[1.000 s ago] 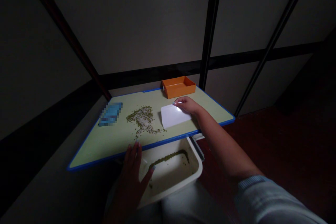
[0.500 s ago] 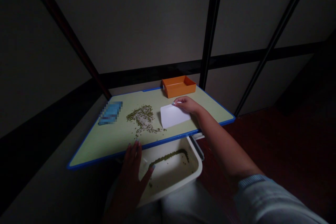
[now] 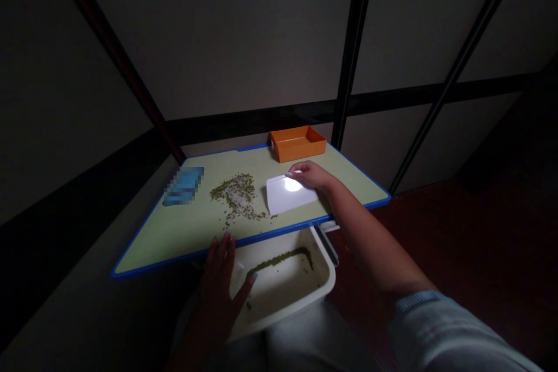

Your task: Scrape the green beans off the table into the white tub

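My right hand (image 3: 308, 173) pinches the top edge of a white plastic card (image 3: 288, 195), which stands tilted on the pale yellow board (image 3: 183, 238). To the card's left lies a loose pile of small green beans mixed with white grains (image 3: 238, 195); a few beans reach the card's lower corner. My left hand (image 3: 220, 279) is open, fingers stretched toward the board's front edge and thumb over the inside of a cream tub (image 3: 300, 296). Green beans (image 3: 279, 258) line the tub's far side, with several scattered in it.
An orange open box (image 3: 299, 148) stands at the back of the board. On the board's left side lies a blue, blurred-out item (image 3: 185, 186). A raised blue rim (image 3: 300, 225) edges the board, and a panelled wall (image 3: 261, 40) rises behind it.
The card has shifted very slightly, its lower edge a little nearer the board's front, and a bright glare shows on it again. Both hands stay nearly in place; the pile looks the same.
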### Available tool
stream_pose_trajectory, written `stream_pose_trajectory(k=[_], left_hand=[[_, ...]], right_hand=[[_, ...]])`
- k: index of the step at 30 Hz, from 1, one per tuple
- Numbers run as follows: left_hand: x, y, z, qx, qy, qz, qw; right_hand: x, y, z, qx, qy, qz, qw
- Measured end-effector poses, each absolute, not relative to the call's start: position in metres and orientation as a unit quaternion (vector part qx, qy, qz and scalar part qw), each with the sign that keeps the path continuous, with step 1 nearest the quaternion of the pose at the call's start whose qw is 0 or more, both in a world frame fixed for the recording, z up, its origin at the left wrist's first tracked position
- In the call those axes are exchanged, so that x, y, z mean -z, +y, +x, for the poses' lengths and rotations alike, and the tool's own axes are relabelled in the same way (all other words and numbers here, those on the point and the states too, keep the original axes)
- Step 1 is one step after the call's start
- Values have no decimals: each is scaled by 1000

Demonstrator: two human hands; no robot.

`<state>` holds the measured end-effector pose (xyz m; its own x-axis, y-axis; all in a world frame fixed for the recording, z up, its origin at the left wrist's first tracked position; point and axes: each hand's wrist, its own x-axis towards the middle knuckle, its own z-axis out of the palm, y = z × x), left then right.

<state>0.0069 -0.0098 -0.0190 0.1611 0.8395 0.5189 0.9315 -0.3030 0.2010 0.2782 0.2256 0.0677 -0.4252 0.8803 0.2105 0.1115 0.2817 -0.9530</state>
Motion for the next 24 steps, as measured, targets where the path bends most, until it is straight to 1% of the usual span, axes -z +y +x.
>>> stream_pose_trajectory(k=[7, 16, 24], left_hand=[[19, -9, 6, 279, -585, -757, 79], [18, -10, 8, 274, -587, -757, 86], [18, -11, 7, 272, -590, -756, 76]], right_hand=[[-69, 221, 278, -478, -714, -342, 380], [-75, 212, 275, -457, -731, -361, 356], [-79, 205, 275, -430, -761, -381, 301]])
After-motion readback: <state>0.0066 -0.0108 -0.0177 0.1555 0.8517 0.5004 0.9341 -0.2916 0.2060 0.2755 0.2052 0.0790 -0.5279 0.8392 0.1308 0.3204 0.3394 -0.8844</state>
